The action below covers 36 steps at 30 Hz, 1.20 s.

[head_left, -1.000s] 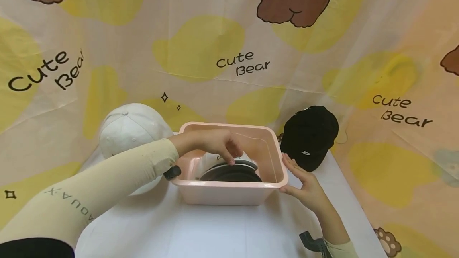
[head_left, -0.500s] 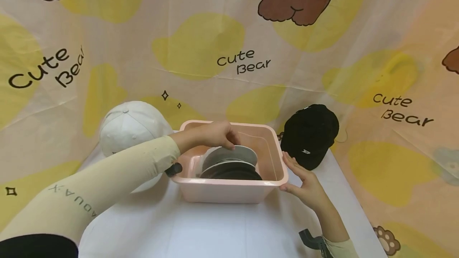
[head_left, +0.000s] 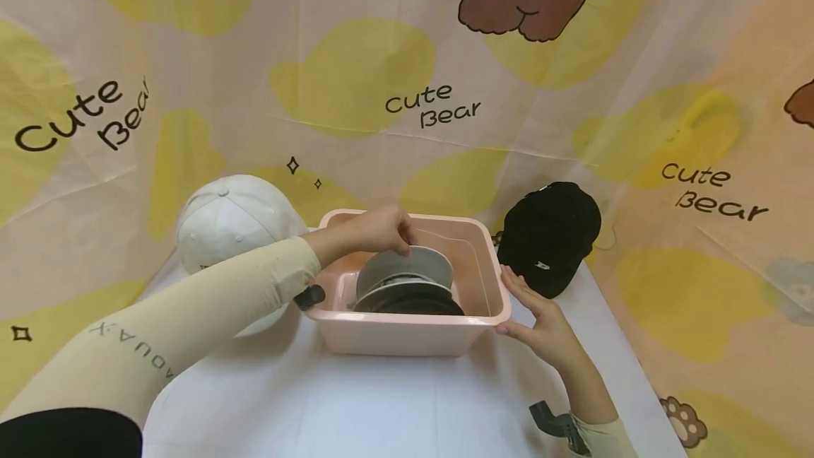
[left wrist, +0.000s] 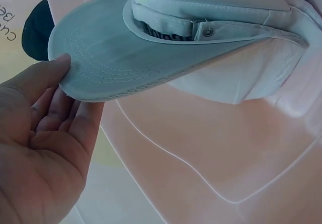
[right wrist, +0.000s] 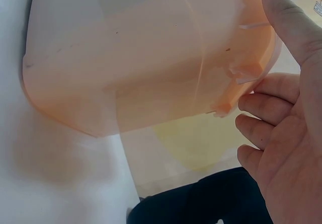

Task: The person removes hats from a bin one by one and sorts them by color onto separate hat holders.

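Observation:
My left hand [head_left: 388,230] pinches the brim of a light grey-white cap [head_left: 413,267] between thumb and fingers. In the left wrist view the cap [left wrist: 126,48] shows its underbrim, back strap and snap. It stands among other caps in a pink plastic basin [head_left: 394,334], with a dark cap [head_left: 420,302] in front of it. Against the basin's right side rests my right hand [head_left: 540,324], thumb and fingers spread apart. The right wrist view shows this hand [right wrist: 287,118] at the rim of the basin [right wrist: 126,58].
A white cap [head_left: 235,225] stands left of the basin, partly behind my left sleeve. A black cap [head_left: 550,239] stands to its right, just beyond my right hand. All are on a white table [head_left: 381,408], with a patterned cloth [head_left: 356,83] behind.
My left hand has taken hold of the light cap's brim and lifted it up and back, so more of the underbrim shows. The right hand stays at the basin's side.

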Tool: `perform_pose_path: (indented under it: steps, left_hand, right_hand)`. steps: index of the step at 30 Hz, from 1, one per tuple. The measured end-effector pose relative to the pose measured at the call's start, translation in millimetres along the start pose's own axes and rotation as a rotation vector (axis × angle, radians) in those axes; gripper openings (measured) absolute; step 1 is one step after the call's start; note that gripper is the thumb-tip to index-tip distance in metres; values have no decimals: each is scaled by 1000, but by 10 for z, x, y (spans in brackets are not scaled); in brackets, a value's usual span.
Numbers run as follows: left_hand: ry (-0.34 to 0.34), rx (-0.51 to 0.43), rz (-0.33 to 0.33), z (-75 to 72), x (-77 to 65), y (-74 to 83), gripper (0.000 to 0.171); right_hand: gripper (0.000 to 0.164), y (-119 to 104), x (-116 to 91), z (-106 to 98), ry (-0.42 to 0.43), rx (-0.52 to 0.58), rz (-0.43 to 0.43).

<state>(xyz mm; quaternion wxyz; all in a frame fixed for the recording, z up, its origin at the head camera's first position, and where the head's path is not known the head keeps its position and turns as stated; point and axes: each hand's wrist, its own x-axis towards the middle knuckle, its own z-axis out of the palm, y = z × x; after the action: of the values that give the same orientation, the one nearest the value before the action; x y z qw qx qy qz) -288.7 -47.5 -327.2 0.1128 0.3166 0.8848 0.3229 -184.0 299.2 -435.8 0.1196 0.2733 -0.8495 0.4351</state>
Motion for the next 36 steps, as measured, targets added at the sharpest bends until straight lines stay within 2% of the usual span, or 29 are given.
perform_pose_path:
  steps: [11, 17, 26, 36]
  left_hand:
    - [121, -62, -84, -189, -24, 21, 11]
    - [196, -106, -95, -314, -76, 35, 11]
    - [283, -187, -118, -416, -184, 52, 14]
    - [372, -200, -94, -488, -280, 111, 14]
  right_hand:
    - [89, -11, 20, -6, -1, 2, 19]
    - [89, 0, 19, -8, 5, -6, 33]
    - [90, 12, -12, -8, -6, -22, 86]
    - [89, -21, -7, 6, -7, -9, 92]
